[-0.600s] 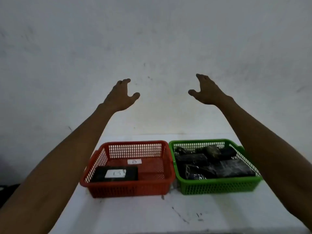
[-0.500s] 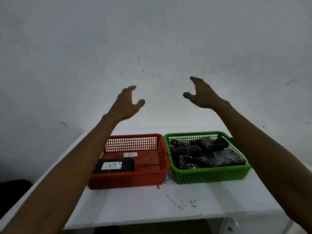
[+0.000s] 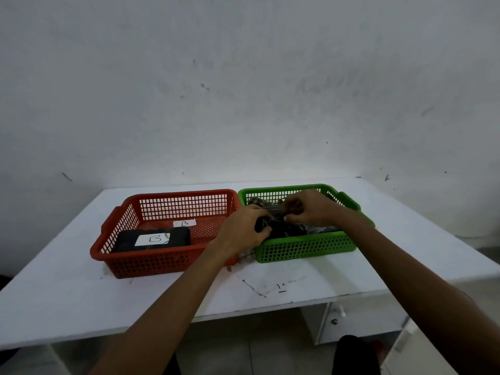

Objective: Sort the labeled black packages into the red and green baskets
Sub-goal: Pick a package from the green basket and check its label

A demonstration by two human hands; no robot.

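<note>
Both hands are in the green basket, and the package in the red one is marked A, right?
No: the head view shows that package in the red basket marked B, not A. The left hand and right hand are in the green basket.

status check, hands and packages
Left hand and right hand both gripping black packages in green basket. One B-labeled package in red basket. Nothing blocking.
</note>
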